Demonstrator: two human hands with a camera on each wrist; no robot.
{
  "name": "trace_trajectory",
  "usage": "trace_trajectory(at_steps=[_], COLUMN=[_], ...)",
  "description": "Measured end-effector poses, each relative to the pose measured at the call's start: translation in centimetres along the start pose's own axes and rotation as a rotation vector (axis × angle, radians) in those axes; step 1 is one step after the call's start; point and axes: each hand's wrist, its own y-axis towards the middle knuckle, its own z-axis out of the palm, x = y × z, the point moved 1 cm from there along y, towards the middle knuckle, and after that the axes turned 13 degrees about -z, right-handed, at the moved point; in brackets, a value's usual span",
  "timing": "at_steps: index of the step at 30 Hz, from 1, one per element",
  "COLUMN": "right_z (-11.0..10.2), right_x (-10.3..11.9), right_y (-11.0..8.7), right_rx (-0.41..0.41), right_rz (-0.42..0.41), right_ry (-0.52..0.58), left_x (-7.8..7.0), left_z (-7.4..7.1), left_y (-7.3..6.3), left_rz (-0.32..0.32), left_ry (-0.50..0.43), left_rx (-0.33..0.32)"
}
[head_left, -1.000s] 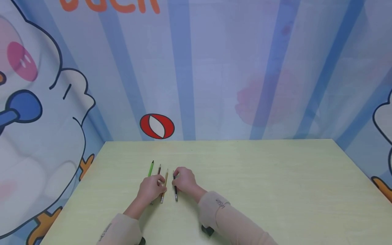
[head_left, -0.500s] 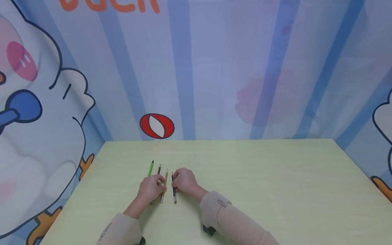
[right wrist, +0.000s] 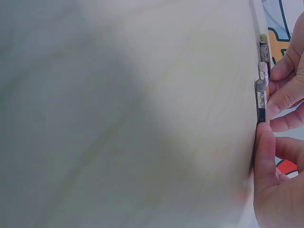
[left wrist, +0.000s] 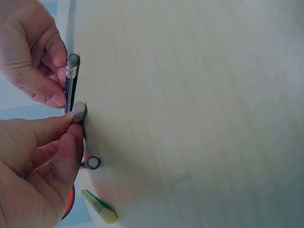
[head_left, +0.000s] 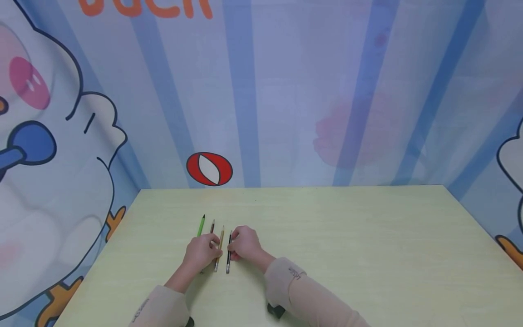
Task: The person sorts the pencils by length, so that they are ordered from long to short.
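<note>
On the table, my left hand (head_left: pixel 200 252) pinches a yellow pencil (head_left: pixel 222 236) between thumb and finger. Just right of it, my right hand (head_left: pixel 245 242) pinches a black pencil (head_left: pixel 228 267) with a silver band and grey eraser. Both pencils lie nearly parallel, tips away from me, with a narrow gap between them. Left of the yellow one lie a dark reddish pencil (head_left: pixel 212 225) and a green pencil (head_left: pixel 201 225), both partly hidden by my left hand. Eraser ends of the black pencil (left wrist: pixel 71 76) and yellow pencil (left wrist: pixel 79 110) show in the left wrist view.
The pale wooden table (head_left: pixel 347 245) stretches wide to the right of the hands. Behind it hangs a blue striped backdrop (head_left: pixel 282 113) with cartoon figures. Small dark devices sit under both wrists, such as the right one's device (head_left: pixel 275 310).
My right hand has drawn the black pencil slightly left and toward me, closer to the yellow pencil, and straightened its slant. The left hand has stayed still.
</note>
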Motion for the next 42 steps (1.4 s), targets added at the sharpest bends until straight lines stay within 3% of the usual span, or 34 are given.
trace_trajectory(at_steps=[7, 29, 37, 42], right_z=[0.3, 0.1, -1.1, -2.8], right_x=[-0.4, -0.4, -0.1, -0.9], right_y=[0.3, 0.0, -1.1, -2.2], right_rx=[-0.026, -0.037, 0.002, 0.07], right_rz=[0.038, 0.036, -0.005, -0.06], right_ry=[0.037, 0.105, 0.154, 0.229], left_x=[0.0, -0.5, -0.5, -0.1], left_z=[0.0, -0.5, -0.5, -0.7], left_y=[0.0, -0.4, -0.7, -1.5], left_rz=[0.0, -0.007, 0.0, 0.036], left_ry=[0.0, 0.012, 0.03, 0.04], left_rx=[-0.001, 0.002, 0.005, -0.009])
